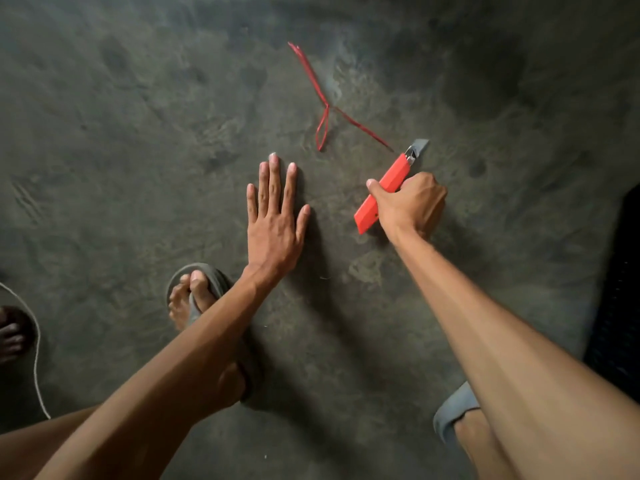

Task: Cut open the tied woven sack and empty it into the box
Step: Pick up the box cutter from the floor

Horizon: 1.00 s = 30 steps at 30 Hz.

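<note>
Head view: the right hand (412, 202) squeezes the red knife (382, 190), blade out. The left hand (277, 216), flat, empty, just beside it, could get cut. No sack or box shows.

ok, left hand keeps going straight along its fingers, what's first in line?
Probably the red string: the open left hand points up-frame, and the string's loop end lies just right of that line on the floor. Height above the floor is unclear.

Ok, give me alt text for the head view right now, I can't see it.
The right hand grips a red utility knife with its blade out, over a concrete floor. The left hand is open and empty. A red string tie lies ahead; no sack or box in view.
</note>
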### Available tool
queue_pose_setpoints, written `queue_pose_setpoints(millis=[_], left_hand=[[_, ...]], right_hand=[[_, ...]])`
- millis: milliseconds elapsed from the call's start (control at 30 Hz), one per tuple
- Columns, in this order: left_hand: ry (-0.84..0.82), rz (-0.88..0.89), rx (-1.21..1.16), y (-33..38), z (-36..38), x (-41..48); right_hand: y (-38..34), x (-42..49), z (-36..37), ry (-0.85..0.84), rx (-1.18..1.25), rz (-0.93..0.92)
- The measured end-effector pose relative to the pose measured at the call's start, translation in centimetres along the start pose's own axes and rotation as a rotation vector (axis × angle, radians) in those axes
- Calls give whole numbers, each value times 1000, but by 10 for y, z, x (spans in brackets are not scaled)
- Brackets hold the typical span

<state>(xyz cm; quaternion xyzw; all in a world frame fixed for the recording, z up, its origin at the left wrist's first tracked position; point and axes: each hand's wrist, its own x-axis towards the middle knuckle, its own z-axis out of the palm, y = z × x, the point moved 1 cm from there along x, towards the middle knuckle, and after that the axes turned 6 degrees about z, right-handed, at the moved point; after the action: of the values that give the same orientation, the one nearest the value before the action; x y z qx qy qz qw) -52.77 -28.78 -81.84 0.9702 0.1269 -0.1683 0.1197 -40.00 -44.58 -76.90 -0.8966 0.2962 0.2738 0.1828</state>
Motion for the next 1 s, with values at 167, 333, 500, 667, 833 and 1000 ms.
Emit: queue_pose_setpoints(millis=[167, 333, 500, 667, 833, 1000], left_hand=[[-27, -4, 9, 0, -1, 1], [-116, 2, -33, 1, -15, 3], [-203, 17, -75, 4, -101, 0], [-130, 57, -130, 25, -287, -21], [-21, 73, -218, 49, -511, -70], [110, 148, -290, 61, -692, -113]], right_hand=[[-10, 0, -9, -44, 29, 85], [-6, -16, -16, -141, -7, 66], [-14, -79, -72, -223, -8, 3], [-57, -182, -196, -230, -15, -120], [-115, -312, -360, -166, 33, -209], [-184, -419, -506, -31, 123, -318]])
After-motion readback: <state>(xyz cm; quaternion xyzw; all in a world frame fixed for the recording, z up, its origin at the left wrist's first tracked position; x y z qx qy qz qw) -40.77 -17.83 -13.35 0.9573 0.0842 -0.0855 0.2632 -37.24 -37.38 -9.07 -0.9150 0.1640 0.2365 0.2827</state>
